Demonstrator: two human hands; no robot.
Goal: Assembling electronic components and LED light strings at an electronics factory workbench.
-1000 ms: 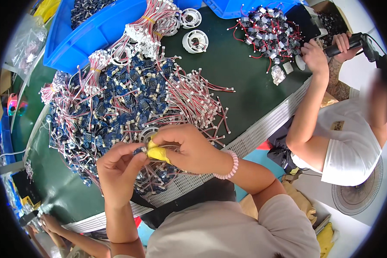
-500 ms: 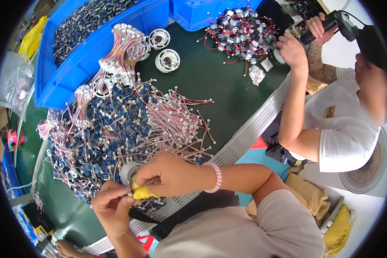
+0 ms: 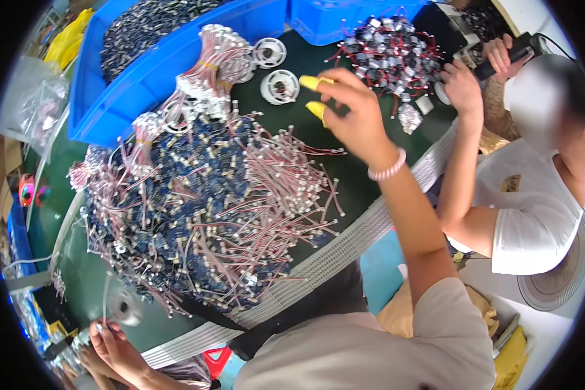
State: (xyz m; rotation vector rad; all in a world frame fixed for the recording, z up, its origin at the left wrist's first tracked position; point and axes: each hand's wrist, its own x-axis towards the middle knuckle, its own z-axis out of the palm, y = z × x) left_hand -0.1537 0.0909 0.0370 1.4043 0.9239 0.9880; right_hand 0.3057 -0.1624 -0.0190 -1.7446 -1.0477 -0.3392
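Note:
My right hand (image 3: 351,110) is raised over the table with yellow finger cots on thumb and forefinger. Its fingers are apart and hold nothing, just right of a white round housing (image 3: 279,87). A second white round housing (image 3: 268,52) lies behind that one. At the lower left my left hand (image 3: 117,348) has thumb and fingers pinched together. A thin pale wire (image 3: 106,296) rises from the fingertips. Next to it, a whitish round part (image 3: 125,308) is smeared by motion; whether it joins the wire I cannot tell.
A large heap of blue circuit boards (image 3: 201,175) and red-white connector wires (image 3: 279,175) covers mid-table. Bundled wires (image 3: 211,58) lie near a blue bin (image 3: 156,65). Small motors (image 3: 393,55) are piled far right. A co-worker (image 3: 526,188) holds a black tool; another person's arm shows lower left.
My hands were together at the heap's near edge around a round part. They have parted: the right went far and right, the left went left. The view has shifted slightly.

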